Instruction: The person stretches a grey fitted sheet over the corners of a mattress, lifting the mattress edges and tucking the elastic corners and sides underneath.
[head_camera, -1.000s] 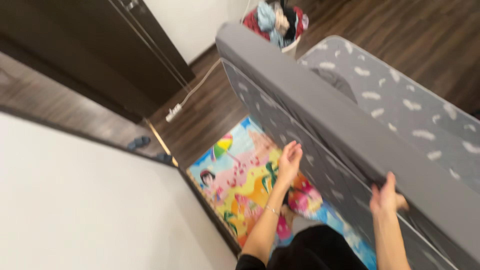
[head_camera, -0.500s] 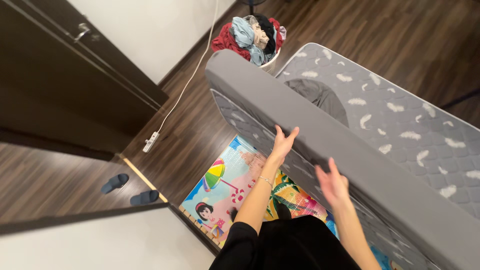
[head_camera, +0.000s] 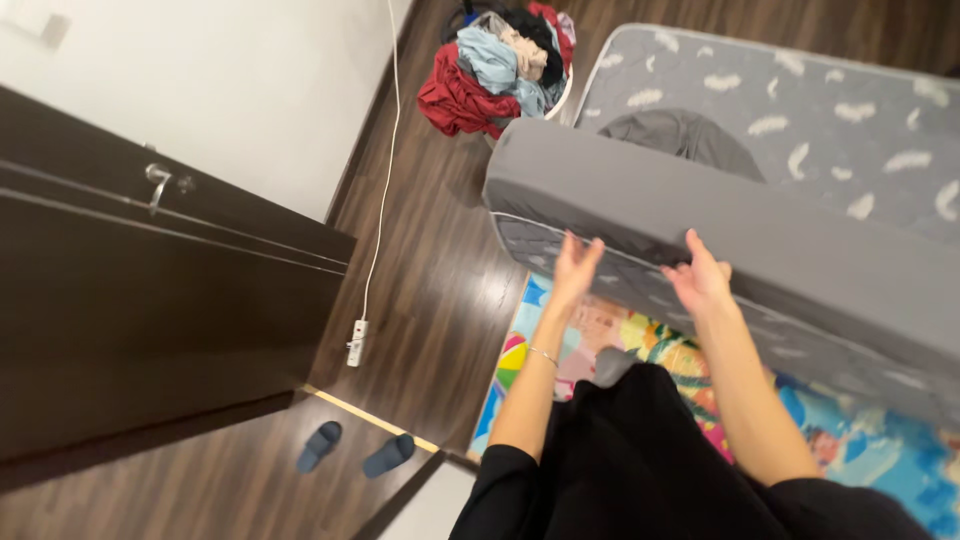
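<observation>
Both hands — left hand (head_camera: 575, 268), right hand (head_camera: 702, 280) — now off the mattress (head_camera: 720, 225), fingers spread.

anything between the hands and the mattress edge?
Nothing visible. The left hand and the right hand are open at the grey side of the mattress, with no object between. Whether the palms touch it is unclear.

Dark brown wood floor (head_camera: 440, 290) w/ long planks, a bit glossy. White wall (head_camera: 230, 90) at upper left, dark baseboard along it. Big dark brown door (head_camera: 130, 320) on left side w/ a metal handle (head_camera: 156, 182). A white cable (head_camera: 385, 150) runs down near the wall to a white power strip (head_camera: 355, 342) on the floor. Two grey-blue slippers (head_camera: 355, 450) lie near the doorway. Colourful cartoon play mat (head_camera: 600, 345) covers floor at centre-right. A basket of mixed clothes (head_camera: 500, 60), red, blue & beige, stands at top.
</observation>
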